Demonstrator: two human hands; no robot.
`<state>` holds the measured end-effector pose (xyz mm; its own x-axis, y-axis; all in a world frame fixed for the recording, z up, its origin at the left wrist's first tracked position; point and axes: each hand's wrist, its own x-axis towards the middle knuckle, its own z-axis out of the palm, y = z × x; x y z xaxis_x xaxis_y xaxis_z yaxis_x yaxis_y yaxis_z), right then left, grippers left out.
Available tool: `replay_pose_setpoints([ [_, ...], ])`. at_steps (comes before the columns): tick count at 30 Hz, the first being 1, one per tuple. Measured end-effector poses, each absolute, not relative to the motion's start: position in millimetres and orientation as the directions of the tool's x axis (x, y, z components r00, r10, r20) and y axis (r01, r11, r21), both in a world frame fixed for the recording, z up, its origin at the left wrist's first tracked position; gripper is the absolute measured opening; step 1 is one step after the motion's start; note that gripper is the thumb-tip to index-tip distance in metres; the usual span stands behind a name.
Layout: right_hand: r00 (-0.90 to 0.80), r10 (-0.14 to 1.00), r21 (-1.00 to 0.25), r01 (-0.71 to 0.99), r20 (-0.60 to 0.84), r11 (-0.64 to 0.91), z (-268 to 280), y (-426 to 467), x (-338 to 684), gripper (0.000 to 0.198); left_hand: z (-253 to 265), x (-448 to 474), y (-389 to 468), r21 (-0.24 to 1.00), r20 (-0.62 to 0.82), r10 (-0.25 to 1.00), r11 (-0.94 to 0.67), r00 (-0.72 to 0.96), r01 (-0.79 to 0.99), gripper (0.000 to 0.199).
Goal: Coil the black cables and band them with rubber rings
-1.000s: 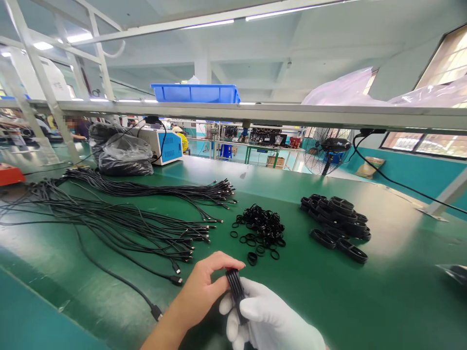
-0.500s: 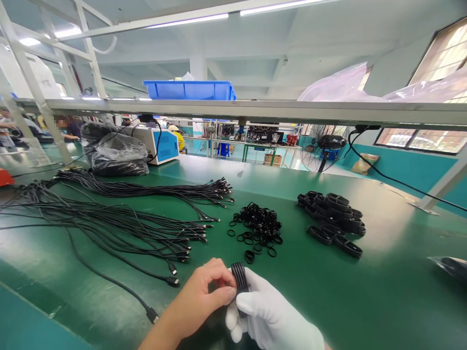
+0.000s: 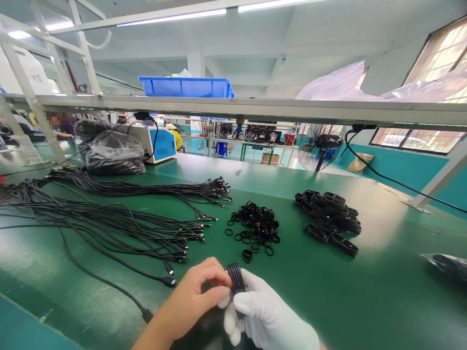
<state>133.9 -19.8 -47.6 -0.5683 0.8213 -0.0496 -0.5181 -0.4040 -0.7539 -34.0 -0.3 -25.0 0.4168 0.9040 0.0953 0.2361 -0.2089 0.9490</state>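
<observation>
Coiled cable [image 3: 236, 277] stands between the hands, long axis roughly upright, tipped slightly left, clasped by the nearer, gloved right hand [image 3: 261, 307]; the bare left hand [image 3: 197, 292] meets its left side, pinch unclear. Black rings [image 3: 257, 219] lie beyond, loose cables [image 3: 146, 190] leftward, stacked coils [image 3: 332, 212] rightward.

Over my feed, I'm viewing a green bench [image 3: 383, 291] — it's carrying long black cables [image 3: 146, 190] at left and black rings [image 3: 257, 221] midway. Black coils [image 3: 332, 210] are lying heaped farther right.
</observation>
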Motion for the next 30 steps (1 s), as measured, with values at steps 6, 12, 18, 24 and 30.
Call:
replay_pose_setpoints([
  [6,-0.669,0.742,-0.670,-0.572,0.046,-0.474,-54,-19,139,0.038,-30,-39,2,0.984,0.110,0.937,-0.150,0.331,0.098,0.025],
  [12,-0.816,0.577,-0.629,-0.436,-0.025,-0.644,-60,-21,138,0.049,-34,-39,2,0.995,0.010,0.870,0.040,0.493,-0.090,0.033],
  [18,-0.499,0.841,-0.819,-0.381,-0.208,-0.429,-51,-20,126,0.048,-37,-37,8,0.997,-0.078,0.961,0.081,0.264,-0.002,0.033],
  [24,-0.267,0.899,-0.936,0.058,-0.349,-0.346,-37,-22,118,0.053,-43,-29,11,0.994,-0.108,0.977,0.105,0.183,0.023,0.036],
  [30,-0.374,0.904,-0.972,-0.022,-0.210,-0.235,-28,-23,129,0.050,-47,-35,14,0.999,-0.050,0.997,0.049,0.062,0.003,0.046],
])
